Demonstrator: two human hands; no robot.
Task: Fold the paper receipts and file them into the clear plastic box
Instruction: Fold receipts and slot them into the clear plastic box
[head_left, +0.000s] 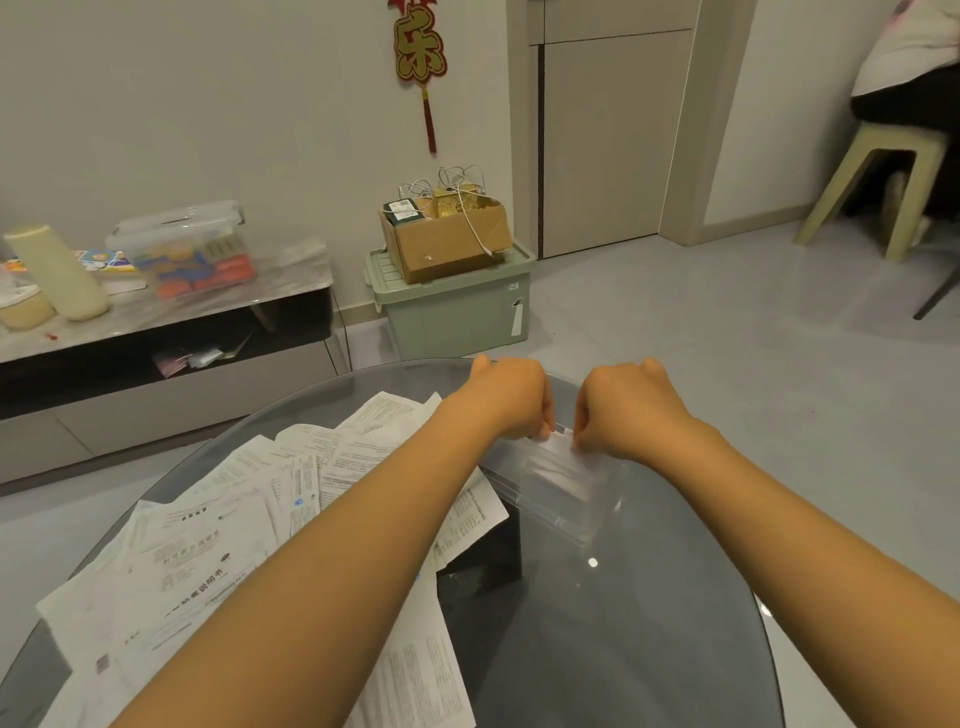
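A round dark glass table (649, 649) stands on a pale tiled floor, its far rim curving just beyond the hands. On its right half lies the clear plastic box (558, 493), hard to trace because the glass shows through it; some white paper lies inside. At its far end the left hand (511, 397) and right hand (631, 410) both curl their fingers round a small folded receipt (562, 441), pinching it from either side over the box; the fingertips are hidden under the knuckles. To the left a loose heap of printed receipts (249, 530) covers the table to its near-left edge, where it is cut off by the frame; large Chinese characters show on one sheet, the small print too fine to read. Bare glass lies right of the box. Beyond, a cardboard carton (452, 239) sits on a green storage bin (457, 312), and a red and gold character ornament (420, 57) hangs on the wall.
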